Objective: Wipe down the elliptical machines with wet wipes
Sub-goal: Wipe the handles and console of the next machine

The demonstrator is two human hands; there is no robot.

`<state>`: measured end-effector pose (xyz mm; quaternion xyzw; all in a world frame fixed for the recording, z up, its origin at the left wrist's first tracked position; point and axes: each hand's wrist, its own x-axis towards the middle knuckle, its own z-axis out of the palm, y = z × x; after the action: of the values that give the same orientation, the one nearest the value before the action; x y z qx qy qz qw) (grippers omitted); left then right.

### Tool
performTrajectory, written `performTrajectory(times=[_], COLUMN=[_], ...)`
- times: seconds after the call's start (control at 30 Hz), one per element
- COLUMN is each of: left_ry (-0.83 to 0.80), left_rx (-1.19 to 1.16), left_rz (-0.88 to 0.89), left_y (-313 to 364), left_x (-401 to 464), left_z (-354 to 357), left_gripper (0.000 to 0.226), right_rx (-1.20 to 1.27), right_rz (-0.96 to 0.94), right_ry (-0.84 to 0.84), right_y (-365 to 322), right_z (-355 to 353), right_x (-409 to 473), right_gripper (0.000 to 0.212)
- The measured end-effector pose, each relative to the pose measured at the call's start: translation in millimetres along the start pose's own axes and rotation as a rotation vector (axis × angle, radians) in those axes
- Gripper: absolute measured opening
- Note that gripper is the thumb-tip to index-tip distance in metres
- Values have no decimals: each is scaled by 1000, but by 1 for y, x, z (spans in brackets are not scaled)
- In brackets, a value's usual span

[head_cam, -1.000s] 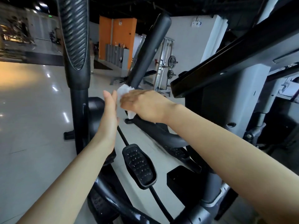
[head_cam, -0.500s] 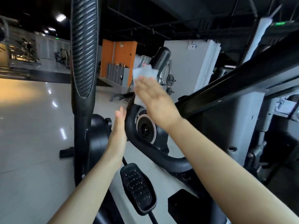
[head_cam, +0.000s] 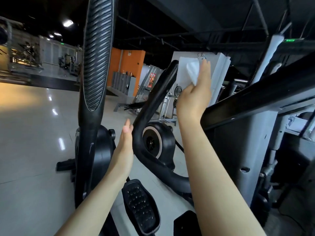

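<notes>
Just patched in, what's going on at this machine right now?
A person is wiping an elliptical in a gym. The right hand holds a white wet wipe up beside the top end of the black curved handlebar; whether the wipe touches the bar there cannot be told. The left hand is open with straight fingers, next to the lower bend of that same bar. The ribbed upright handle at left and the foot pedal below are not being touched.

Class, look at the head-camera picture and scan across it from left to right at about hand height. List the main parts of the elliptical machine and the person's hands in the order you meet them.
Ribbed handlebar → left hand → curved black handlebar → wet wipe → right hand → grey console post.
</notes>
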<state>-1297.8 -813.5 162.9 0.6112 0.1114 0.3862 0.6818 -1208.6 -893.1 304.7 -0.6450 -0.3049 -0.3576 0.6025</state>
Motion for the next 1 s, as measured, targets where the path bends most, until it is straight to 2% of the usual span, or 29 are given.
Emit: performTrajectory(times=[0.13, 0.23, 0.33, 0.5, 0.57, 0.7, 0.77, 0.8, 0.83, 0.9, 0.97, 1.0], left_ry=[-18, -28, -35, -46, -38, -20, -27, -26, -24, -1, 31, 49], left_rx=[35, 42, 58, 19, -12, -101, -110, -110, -108, -57, 34, 54], left_rz=[-16, -31, -30, 6, 13, -10, -12, -9, -3, 35, 119, 167], left_y=[-3, -3, -4, 1, 5, 14, 15, 13, 9, -2, -14, -18], left_x=[0, 0, 1, -4, -5, -8, -10, -11, -13, -17, -26, -33], left_z=[-5, -8, -10, -7, -7, -7, -7, -7, -8, -10, -9, -8], left_gripper=[92, 93, 101, 83, 77, 58, 55, 55, 57, 67, 71, 63], right_rx=[91, 82, -35, -234, -315, -497, -590, -541, -431, -254, -243, -311], right_rz=[63, 123, -60, -205, -209, -208, -145, -150, -190, -308, -521, -666], right_ry=[-104, -171, -208, -254, -345, -699, -842, -815, -707, -409, -191, -118], right_y=[1, 10, 21, 36, 42, 32, 22, 14, 4, -15, -27, -29], right_z=[30, 40, 38, 39, 33, 12, -3, -8, -13, -17, -12, -7], right_x=[-24, -46, -67, -105, -116, -126, -115, -107, -97, -72, -41, -24], right_gripper=[60, 64, 75, 66, 59, 68, 61, 61, 62, 64, 60, 55])
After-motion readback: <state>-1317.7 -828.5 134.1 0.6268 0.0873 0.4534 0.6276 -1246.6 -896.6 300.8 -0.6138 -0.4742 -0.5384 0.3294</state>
